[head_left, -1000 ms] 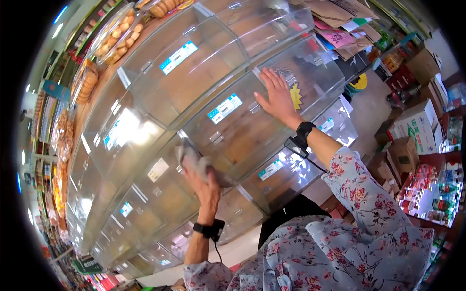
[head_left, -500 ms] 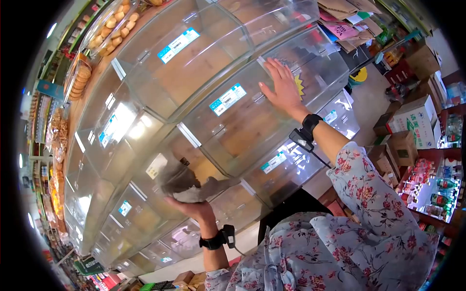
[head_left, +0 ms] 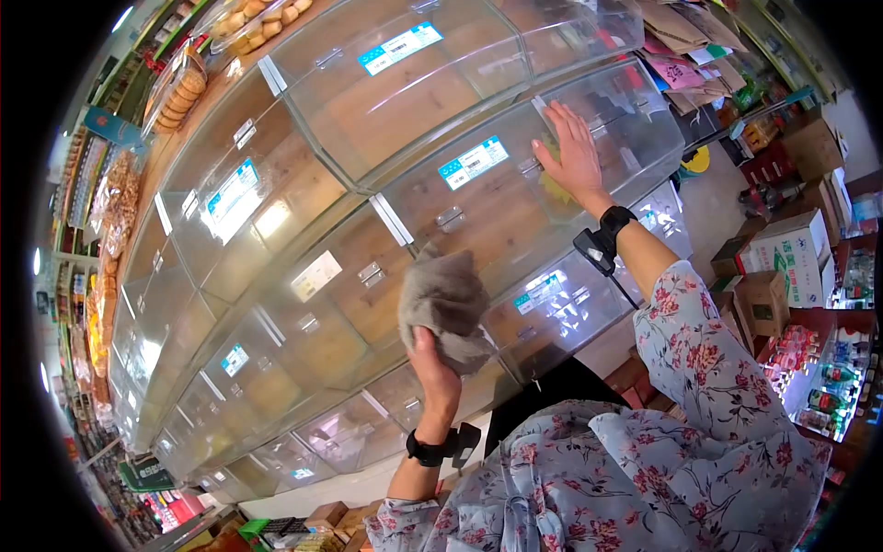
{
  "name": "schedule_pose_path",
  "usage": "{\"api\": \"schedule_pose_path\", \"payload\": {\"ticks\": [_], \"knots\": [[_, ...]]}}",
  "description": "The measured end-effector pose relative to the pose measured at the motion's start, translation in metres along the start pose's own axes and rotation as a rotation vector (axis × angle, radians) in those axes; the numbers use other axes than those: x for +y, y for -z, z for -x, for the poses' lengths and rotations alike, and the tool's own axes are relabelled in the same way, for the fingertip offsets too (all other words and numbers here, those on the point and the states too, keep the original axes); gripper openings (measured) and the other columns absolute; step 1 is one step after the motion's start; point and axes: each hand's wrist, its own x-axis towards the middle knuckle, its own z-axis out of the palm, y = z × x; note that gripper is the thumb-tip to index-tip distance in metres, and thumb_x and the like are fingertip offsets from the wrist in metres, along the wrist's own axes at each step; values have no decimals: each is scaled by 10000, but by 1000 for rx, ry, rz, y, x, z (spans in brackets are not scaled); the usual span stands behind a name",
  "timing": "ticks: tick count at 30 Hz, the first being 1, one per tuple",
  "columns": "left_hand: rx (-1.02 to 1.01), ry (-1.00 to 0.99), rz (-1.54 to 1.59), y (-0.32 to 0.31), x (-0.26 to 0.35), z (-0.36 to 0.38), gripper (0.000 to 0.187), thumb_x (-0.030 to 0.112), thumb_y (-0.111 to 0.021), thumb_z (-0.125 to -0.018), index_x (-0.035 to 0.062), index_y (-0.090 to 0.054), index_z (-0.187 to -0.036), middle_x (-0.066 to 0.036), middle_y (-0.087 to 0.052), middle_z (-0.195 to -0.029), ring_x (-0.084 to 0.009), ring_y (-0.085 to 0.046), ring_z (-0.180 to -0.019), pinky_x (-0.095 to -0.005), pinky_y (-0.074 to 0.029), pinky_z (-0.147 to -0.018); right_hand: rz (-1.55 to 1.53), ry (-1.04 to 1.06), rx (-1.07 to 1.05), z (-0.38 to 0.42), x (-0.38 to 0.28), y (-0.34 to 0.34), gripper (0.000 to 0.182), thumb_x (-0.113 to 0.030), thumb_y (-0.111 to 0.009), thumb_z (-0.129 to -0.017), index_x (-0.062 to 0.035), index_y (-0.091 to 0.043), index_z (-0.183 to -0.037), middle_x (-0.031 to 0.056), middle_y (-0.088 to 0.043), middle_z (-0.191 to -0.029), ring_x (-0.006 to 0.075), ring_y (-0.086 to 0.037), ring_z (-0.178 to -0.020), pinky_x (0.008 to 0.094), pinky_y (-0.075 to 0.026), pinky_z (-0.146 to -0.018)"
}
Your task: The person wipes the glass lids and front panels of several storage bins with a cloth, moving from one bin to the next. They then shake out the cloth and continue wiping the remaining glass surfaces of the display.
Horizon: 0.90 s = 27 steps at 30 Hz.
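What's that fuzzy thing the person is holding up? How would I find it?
Find the big wall of clear plastic bins with blue labels. Against a middle bin, the left hand holds a crumpled grey cloth, the only soft, dull thing there.

head-worn view, tilted, close on clear bins [head_left: 478,212]

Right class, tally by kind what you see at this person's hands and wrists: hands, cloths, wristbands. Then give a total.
Hands: 2, left hand and right hand
Grey cloth: 1, gripped in the left hand
Black wristbands: 2, left wristband and right wristband
Total: 5
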Motion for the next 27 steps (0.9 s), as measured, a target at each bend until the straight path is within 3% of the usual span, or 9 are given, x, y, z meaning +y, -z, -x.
{"api": "schedule_pose_path", "payload": {"ticks": [3,5,7,8,9,11,14,21,27], "knots": [[79,-23,114,-26,40,-12,597,486,-405,-1031,47,-425,-1434,-110,-502,-1406,-244,-478,-1300,-420,-386,-1089,-3,19,3,-2,9,-1,588,-330,-620,-916,-62,-442,-1409,158,-432,-1489,355,-368,-1401,506,-261,-1164],[-75,-192,129,-22,54,-31,545,372,-450,-1017,18,-425,-1430,-122,-499,-1394,-251,-509,-1256,-390,-418,-1039,7,21,8,1,6,-1,593,-335,-618,-916,-64,-439,-1411,158,-428,-1491,357,-366,-1402,506,-259,-1165],[142,-42,-123,-35,53,-59,509,302,-481,-998,7,-449,-1412,-125,-488,-1403,-253,-517,-1245,-387,-444,-1011,9,13,11,0,7,-1,606,-342,-622,-909,-62,-439,-1413,162,-425,-1491,359,-360,-1403,505,-253,-1169],[-28,-206,-585,-38,51,-83,467,235,-490,-977,-9,-493,-1375,-166,-485,-1416,-280,-492,-1276,-419,-396,-1055,8,4,10,0,7,-2,616,-347,-626,-902,-59,-440,-1414,165,-424,-1489,361,-356,-1403,505,-247,-1173],[-214,-785,-1005,-49,49,-108,494,295,-517,-969,-17,-519,-1352,-204,-480,-1426,-351,-434,-1320,-475,-306,-1117,7,-3,10,1,7,-2,627,-351,-630,-895,-56,-442,-1415,169,-423,-1488,362,-352,-1403,504,-241,-1176],[-267,-696,-1306,-80,27,-137,548,375,-556,-943,-9,-548,-1334,-217,-494,-1403,-409,-399,-1314,-510,-231,-1148,-6,-19,-6,-2,6,1,611,-354,-619,-911,-65,-433,-1416,160,-424,-1488,363,-354,-1409,517,-251,-1169],[-387,-863,-1698,-107,1,-154,625,435,-585,-905,-2,-537,-1349,-185,-520,-1372,-408,-430,-1270,-521,-248,-1142,-26,-21,-19,-4,4,4,624,-353,-622,-906,-33,-432,-1407,184,-423,-1478,370,-349,-1399,507,-235,-1179],[-576,-1021,-1540,-210,-37,-188,644,406,-591,-867,25,-518,-1381,-143,-523,-1374,-358,-435,-1283,-525,-264,-1132,-298,-71,31,-2,0,12,596,-318,-592,-925,6,-416,-1392,226,-428,-1458,418,-368,-1369,505,-241,-1175],[-519,-1056,-1579,-251,-64,-193,619,334,-501,-871,36,-487,-1413,-140,-494,-1424,-352,-418,-1317,-528,-235,-1155,-550,-158,76,-2,0,23,569,-266,-557,-935,1,-410,-1415,225,-425,-1477,416,-401,-1356,450,-298,-1148]]}}
